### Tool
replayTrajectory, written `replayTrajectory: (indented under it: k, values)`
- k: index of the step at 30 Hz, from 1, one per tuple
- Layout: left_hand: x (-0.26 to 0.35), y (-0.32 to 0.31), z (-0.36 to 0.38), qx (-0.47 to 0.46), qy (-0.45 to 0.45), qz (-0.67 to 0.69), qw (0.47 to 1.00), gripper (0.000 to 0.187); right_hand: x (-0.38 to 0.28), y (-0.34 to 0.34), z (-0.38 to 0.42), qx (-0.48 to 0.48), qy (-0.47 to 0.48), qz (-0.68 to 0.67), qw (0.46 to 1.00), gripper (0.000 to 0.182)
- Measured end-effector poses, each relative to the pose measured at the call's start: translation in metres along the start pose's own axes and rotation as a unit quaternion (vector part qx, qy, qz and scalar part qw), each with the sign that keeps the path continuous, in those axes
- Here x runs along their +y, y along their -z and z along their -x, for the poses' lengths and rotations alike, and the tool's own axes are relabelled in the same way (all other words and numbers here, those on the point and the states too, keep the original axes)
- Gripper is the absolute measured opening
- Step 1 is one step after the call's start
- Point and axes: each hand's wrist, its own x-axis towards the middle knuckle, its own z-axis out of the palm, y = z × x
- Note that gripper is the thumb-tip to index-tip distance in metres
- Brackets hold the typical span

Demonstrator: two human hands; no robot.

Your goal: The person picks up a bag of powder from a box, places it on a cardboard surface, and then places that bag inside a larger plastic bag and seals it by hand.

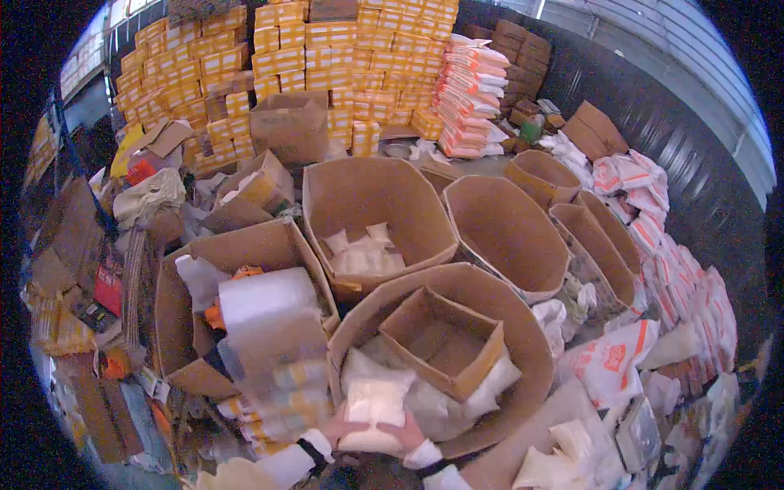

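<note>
A pale, filled bag (374,408) is held between my two hands at the bottom centre, over the near edge of a large round cardboard bin (523,327). My left hand (339,428) grips its left side and my right hand (405,431) its right side, with the fingers pressed against it. Inside the bin, beyond the bag, lie more whitish bags (500,382). On top of them rests a small open cardboard box (445,335), tilted, with nothing visible in it.
Behind stand a large carton (376,184) with small white bags (367,255) and another open carton (506,233). A plastic roll (265,298) sits in a box at left. Orange-and-white sacks (608,359) lie right; taped yellow boxes (327,49) are stacked at the back.
</note>
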Motion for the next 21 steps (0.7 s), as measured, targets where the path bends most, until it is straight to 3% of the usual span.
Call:
replayTrajectory:
  k: [1, 2, 3, 4, 5, 7, 8, 9, 11, 12, 13, 14, 15, 17, 18, 19, 20, 21]
  values:
    - [-0.008, -0.007, 0.006, 0.002, 0.006, 0.009, 1.0, 0.085, -0.013, 0.004, 0.001, 0.03, -0.083, -0.017, 0.996, 0.067]
    - [-0.004, -0.013, -0.001, -0.036, 0.033, 0.083, 0.995, 0.084, -0.026, 0.007, -0.003, 0.133, -0.146, 0.01, 0.98, 0.058]
    - [0.088, 0.023, -0.074, -0.023, -0.051, 0.089, 0.994, 0.081, -0.047, 0.0, -0.127, 0.091, -0.031, 0.005, 0.995, 0.056]
    - [0.134, 0.019, -0.091, -0.047, -0.165, 0.02, 0.985, 0.079, -0.061, 0.003, -0.166, 0.054, 0.052, 0.0, 0.997, 0.054]
    - [0.145, 0.03, -0.12, 0.025, -0.24, -0.088, 0.966, 0.076, -0.101, -0.002, -0.176, 0.111, 0.066, 0.21, 0.969, 0.05]
    - [0.236, 0.006, -0.133, 0.063, -0.262, -0.046, 0.962, 0.07, -0.127, 0.005, -0.25, 0.128, 0.172, 0.113, 0.97, 0.042]
    - [0.247, 0.028, -0.185, 0.091, -0.316, -0.051, 0.943, 0.068, -0.186, -0.007, -0.246, 0.16, 0.089, 0.133, 0.974, 0.036]
    - [0.264, 0.037, -0.212, 0.121, -0.369, -0.059, 0.919, 0.066, -0.186, 0.0, -0.265, 0.185, 0.113, -0.01, 0.976, 0.031]
    - [0.282, 0.046, -0.221, 0.226, -0.264, -0.038, 0.937, 0.054, -0.187, 0.007, -0.285, 0.238, 0.132, -0.074, 0.959, 0.027]
    - [0.264, 0.068, -0.242, 0.271, -0.259, -0.081, 0.923, 0.051, -0.177, 0.008, -0.281, 0.216, 0.128, -0.038, 0.967, 0.023]
    - [0.242, 0.093, -0.256, 0.24, -0.237, -0.036, 0.941, 0.042, -0.16, 0.008, -0.273, 0.193, 0.125, -0.004, 0.973, 0.018]
    - [0.226, 0.1, -0.251, 0.23, -0.226, -0.093, 0.942, 0.033, -0.16, -0.003, -0.253, 0.219, 0.142, 0.117, 0.958, 0.008]
    - [0.216, 0.089, -0.23, 0.257, -0.197, -0.13, 0.937, 0.026, -0.153, -0.007, -0.235, 0.207, 0.044, 0.037, 0.977, 0.007]
    - [0.179, 0.088, -0.203, 0.307, -0.23, -0.318, 0.867, 0.025, -0.067, 0.028, -0.232, 0.193, 0.077, 0.161, 0.965, 0.012]
    - [0.154, 0.09, -0.194, 0.295, -0.249, -0.302, 0.872, 0.018, -0.06, 0.026, -0.208, 0.205, 0.051, 0.129, 0.969, 0.012]
    - [0.137, 0.089, -0.183, 0.283, -0.17, -0.289, 0.899, 0.011, -0.023, 0.041, -0.191, 0.24, 0.116, 0.228, 0.936, 0.017]
    - [0.111, 0.09, -0.172, 0.259, -0.197, -0.267, 0.907, 0.012, -0.018, 0.038, -0.157, 0.283, 0.063, 0.207, 0.934, 0.023]
    - [0.093, 0.085, -0.157, 0.25, -0.135, -0.238, 0.929, 0.015, 0.011, 0.059, -0.13, 0.233, -0.072, 0.2, 0.949, 0.027]
